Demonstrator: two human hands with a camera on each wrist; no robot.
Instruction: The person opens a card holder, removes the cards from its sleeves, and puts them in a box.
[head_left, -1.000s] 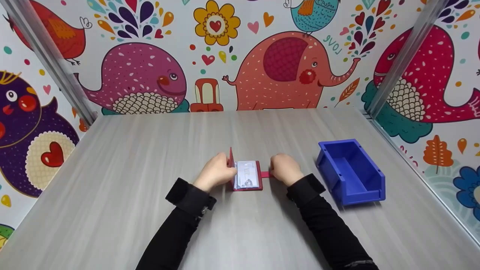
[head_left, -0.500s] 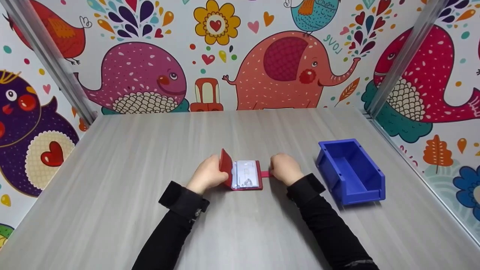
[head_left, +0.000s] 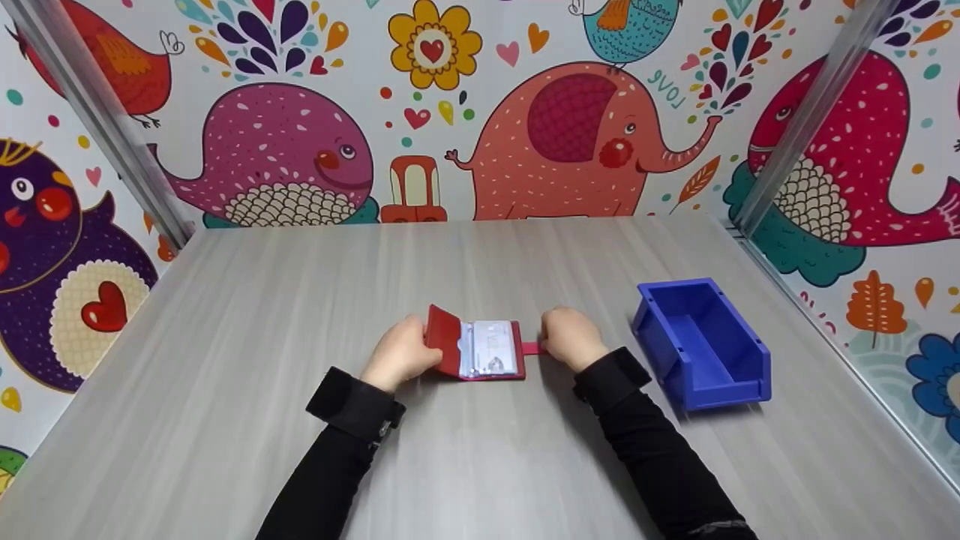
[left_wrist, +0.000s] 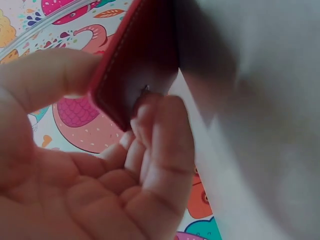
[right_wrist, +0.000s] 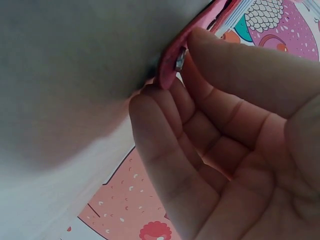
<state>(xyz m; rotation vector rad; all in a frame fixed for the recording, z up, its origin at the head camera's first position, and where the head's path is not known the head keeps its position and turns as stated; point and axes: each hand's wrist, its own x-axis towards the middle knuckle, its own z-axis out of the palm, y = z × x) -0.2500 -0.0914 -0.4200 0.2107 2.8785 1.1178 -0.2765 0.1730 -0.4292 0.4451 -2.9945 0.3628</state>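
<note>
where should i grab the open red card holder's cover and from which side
Probably by the free outer edge of the red cover, from the left: it tilts up off the table, so thumb and fingers can pinch both faces, as the left hand does.

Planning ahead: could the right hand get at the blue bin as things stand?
Probably yes: the open-front blue bin stands right of the right hand with nothing visible between, though the fingers would first have to release the snap strap of the red card holder.
</note>
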